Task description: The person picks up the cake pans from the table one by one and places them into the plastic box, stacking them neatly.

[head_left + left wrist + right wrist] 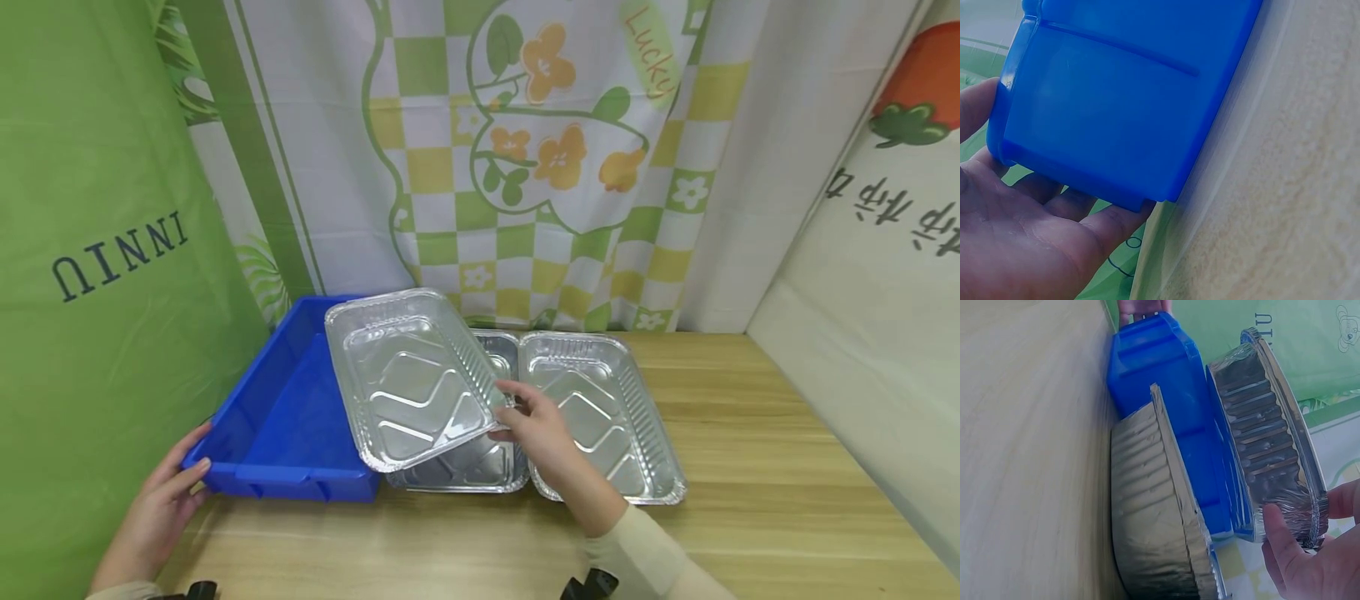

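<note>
My left hand (161,500) grips the near left corner of a blue plastic bin (292,482); the left wrist view shows the fingers (1110,228) around its rim and side wall. With thumb and fingers, my right hand (543,433) pinches the right edge of a foil tray (412,375). That tray is raised and tilted, partly over the bin and partly covering a second foil tray (472,471) on the table. A third foil tray (600,408) lies to the right, partly behind my right wrist. In the right wrist view, the held tray (1266,425) has ribbed sides.
The wooden table (765,467) extends right of the trays and along the front. A patterned curtain (555,167) hangs behind, a green cloth (105,333) borders the left and a white cloth (870,333) the right.
</note>
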Tool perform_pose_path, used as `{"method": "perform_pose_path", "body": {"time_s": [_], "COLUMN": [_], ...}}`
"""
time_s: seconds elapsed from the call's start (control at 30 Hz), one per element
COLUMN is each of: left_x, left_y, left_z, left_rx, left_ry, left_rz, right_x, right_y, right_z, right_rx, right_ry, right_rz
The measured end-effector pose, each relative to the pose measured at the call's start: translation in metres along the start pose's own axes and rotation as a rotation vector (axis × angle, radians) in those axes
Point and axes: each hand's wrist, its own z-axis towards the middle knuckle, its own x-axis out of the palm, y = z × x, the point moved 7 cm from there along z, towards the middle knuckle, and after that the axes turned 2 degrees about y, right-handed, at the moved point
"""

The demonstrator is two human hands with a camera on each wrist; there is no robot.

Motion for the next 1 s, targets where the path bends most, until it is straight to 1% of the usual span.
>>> {"method": "perform_pose_path", "body": {"time_s": [0.1,0.33,0.53,0.67,0.83,1.0], "left_x": [0.0,-0.001,0.0,0.0,0.001,0.001], "left_y": [-0.001,0.0,0.0,-0.001,-0.001,0.0], "left_z": [0.0,-0.001,-0.001,-0.001,-0.002,-0.001], "left_rx": [0.0,-0.016,-0.009,-0.014,-0.037,-0.033], "left_ry": [0.0,-0.011,-0.01,-0.016,-0.018,-0.011], "left_rz": [-0.004,0.0,-0.002,0.007,0.031,0.012], "right_x": [0.006,0.02,0.029,0.036,0.047,0.06], "right_y": [0.0,-0.001,-0.002,0.003,0.008,0.008], "right_z": [0.002,0.005,0.005,0.005,0.006,0.006], "right_rx": [0.0,-0.024,-0.024,-0.033,-0.055,-0.064], "right_ry": [0.012,0.037,0.047,0.052,0.07,0.099], "right_rz": [0.014,0.007,0.014,-0.002,-0.037,-0.089]}}
